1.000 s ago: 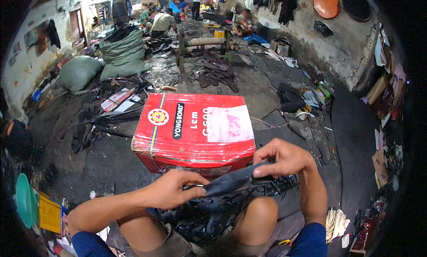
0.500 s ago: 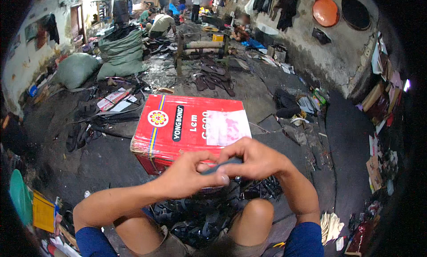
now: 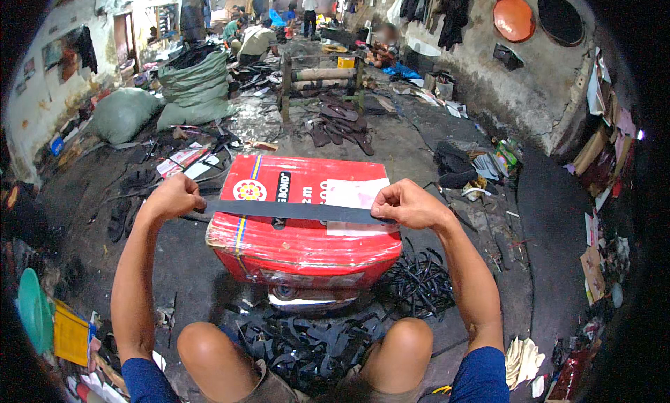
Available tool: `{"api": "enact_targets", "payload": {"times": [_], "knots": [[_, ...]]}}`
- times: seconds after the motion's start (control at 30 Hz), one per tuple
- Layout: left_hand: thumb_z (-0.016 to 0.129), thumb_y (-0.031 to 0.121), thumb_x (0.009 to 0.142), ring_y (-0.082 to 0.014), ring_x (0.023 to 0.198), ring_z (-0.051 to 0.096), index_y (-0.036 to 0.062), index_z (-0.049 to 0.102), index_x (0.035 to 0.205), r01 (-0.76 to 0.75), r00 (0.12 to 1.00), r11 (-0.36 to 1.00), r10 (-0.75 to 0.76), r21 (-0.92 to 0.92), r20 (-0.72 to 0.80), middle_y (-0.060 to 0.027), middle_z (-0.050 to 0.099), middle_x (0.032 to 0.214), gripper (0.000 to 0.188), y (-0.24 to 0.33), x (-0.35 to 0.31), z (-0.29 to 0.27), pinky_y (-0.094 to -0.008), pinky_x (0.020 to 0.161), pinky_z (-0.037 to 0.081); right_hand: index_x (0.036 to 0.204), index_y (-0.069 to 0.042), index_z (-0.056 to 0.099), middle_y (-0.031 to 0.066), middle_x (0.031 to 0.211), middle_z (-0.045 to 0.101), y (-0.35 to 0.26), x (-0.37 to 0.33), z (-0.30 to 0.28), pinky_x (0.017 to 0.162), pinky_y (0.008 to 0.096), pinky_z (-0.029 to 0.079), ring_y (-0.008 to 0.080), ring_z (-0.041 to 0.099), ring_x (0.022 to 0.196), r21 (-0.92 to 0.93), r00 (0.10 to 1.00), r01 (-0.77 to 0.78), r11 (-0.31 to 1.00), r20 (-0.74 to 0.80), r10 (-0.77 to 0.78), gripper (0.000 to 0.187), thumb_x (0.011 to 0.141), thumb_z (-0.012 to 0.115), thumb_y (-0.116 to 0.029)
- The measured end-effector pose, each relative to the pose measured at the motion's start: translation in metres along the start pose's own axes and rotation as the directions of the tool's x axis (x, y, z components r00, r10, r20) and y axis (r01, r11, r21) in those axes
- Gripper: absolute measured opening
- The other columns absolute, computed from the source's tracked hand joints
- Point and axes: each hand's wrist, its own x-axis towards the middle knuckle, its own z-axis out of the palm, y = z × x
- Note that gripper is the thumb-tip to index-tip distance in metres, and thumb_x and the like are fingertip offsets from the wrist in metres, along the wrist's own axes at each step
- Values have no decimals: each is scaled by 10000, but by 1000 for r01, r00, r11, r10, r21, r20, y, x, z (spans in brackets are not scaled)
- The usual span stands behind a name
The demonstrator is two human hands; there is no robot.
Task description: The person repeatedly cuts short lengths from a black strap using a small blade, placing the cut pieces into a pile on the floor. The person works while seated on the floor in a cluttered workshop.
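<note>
A flat dark-grey strip (image 3: pixel 300 210), seemingly of rubber, is stretched straight from side to side between my hands. My left hand (image 3: pixel 173 195) pinches its left end, beyond the box's left edge. The right end is pinched by my right hand (image 3: pixel 410 204), between thumb and fingers. Under the strip stands a red cardboard box (image 3: pixel 314 253) with a pale paper patch (image 3: pixel 359 193) on its top. Whether the strip touches the box top I cannot tell. Between my knees lies a heap of short black strips (image 3: pixel 307 344).
A white and blue object (image 3: pixel 314 303) shows beneath the box. Thin black strips (image 3: pixel 420 283) lie in a tangle right of it. Dark sole-shaped pieces (image 3: pixel 338 127) lie farther ahead, before a low wooden frame (image 3: pixel 322 82). Green sacks (image 3: pixel 125 113) stand at left; people work at the back.
My hands were close together over the box's near edge with the strip bunched between them. They have moved apart and forward, and the strip is now drawn out at full length.
</note>
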Motion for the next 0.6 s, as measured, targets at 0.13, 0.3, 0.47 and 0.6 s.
{"api": "enact_targets", "payload": {"times": [0.13,0.3,0.47,0.6], "knots": [[803,148,683,-369,1427,413,77,744,1102,191,717,684,393,704,-576,-217,502,1473,430,39,-12,29,-612,1213,213,925,-58,748,70,804,752,-5,7,8,687,361,561,197,730,684,-362,985,49,931,-138,-105,242,863,773,-291],[804,156,771,-376,1138,660,5,595,1309,-800,579,592,715,-102,-392,-250,652,1258,597,169,21,125,-446,967,555,955,-50,734,91,800,746,-4,11,17,667,331,536,185,707,704,-476,929,60,878,-295,-223,235,816,824,-218],[787,183,791,-388,949,705,-13,660,1131,-721,679,557,688,-413,-256,-232,711,1013,413,220,23,169,-460,837,562,1020,-108,709,97,860,759,2,3,15,734,444,553,322,729,825,-578,882,65,813,-347,-318,302,808,809,-298],[761,127,837,-293,856,698,-3,714,999,-756,650,517,670,-402,-359,-155,694,948,214,224,17,181,-399,776,558,950,-114,731,55,844,712,5,-16,12,708,407,532,274,680,803,-730,810,128,672,-314,-495,227,797,817,-259]]}}
